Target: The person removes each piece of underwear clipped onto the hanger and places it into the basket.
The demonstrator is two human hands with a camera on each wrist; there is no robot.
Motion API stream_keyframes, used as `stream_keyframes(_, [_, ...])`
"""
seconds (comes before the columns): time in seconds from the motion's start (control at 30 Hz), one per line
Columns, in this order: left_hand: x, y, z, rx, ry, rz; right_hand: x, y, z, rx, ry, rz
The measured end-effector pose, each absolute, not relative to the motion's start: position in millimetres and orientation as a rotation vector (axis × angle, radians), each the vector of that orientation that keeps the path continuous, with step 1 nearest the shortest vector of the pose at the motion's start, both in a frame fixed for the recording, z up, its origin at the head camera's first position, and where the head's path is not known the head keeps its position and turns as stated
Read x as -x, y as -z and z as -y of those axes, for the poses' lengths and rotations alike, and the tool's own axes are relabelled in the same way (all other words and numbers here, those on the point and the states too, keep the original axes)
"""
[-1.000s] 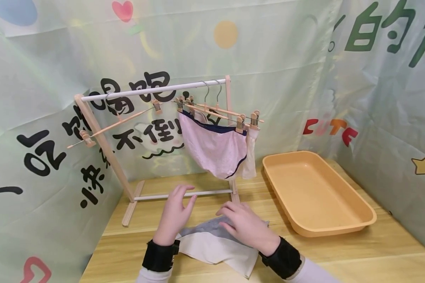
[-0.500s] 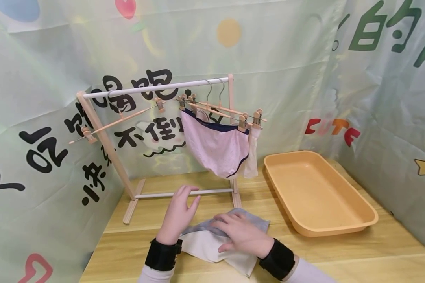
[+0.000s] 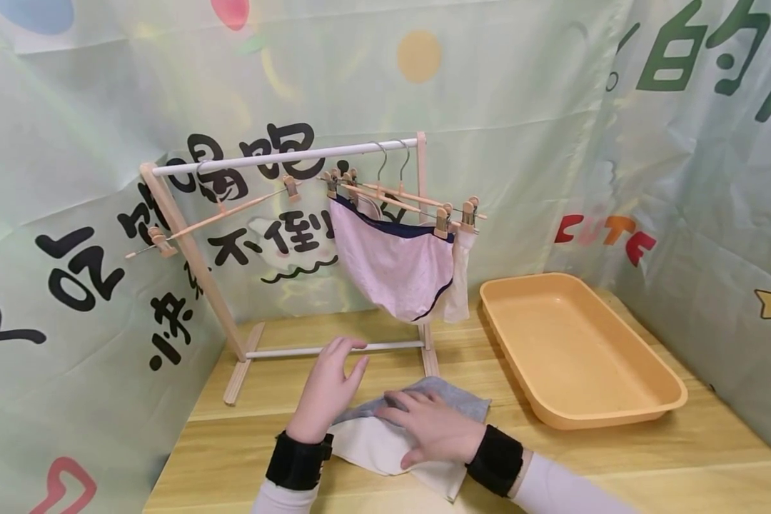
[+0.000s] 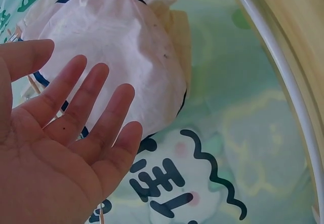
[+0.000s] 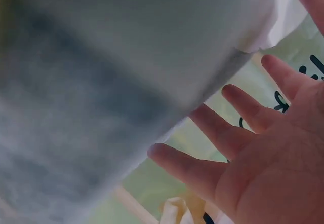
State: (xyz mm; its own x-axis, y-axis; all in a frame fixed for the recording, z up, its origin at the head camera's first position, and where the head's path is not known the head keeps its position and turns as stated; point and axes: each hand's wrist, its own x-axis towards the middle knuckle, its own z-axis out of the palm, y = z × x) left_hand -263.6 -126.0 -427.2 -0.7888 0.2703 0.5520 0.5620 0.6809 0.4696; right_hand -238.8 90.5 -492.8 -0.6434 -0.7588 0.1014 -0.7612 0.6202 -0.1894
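A grey and white piece of cloth (image 3: 368, 444) lies spread on the table in front of me. My right hand (image 3: 433, 428) is over it, fingers loosely extended; in the right wrist view the fingertips (image 5: 162, 153) come up to the cloth's edge. Whether they press on it I cannot tell. To the left, my left hand (image 3: 328, 392) hovers by the cloth's left corner with relaxed fingers and nothing in its palm. Beyond the hands, pink briefs (image 3: 398, 271) with navy trim hang clipped to a hanger; a whitish garment (image 3: 460, 282) hangs behind them.
A wooden drying rack (image 3: 195, 271) with a white top bar stands at the back. On its left side hangs a bare clip hanger (image 3: 228, 214). An orange tray (image 3: 520, 357) sits to the right on the wooden table (image 3: 231, 457). Printed fabric walls enclose the table.
My right hand has shifted slightly left and lower over the cloth, showing more of its grey part. The left hand has barely moved. The head view has shifted a little.
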Motion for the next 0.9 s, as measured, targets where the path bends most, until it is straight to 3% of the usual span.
stream_keyframes(0.9, [262.3, 427.5, 124.8, 0.611, 0.875, 2.545, 244.7, 493.5, -90.7, -1.309, -0.307, 2.797])
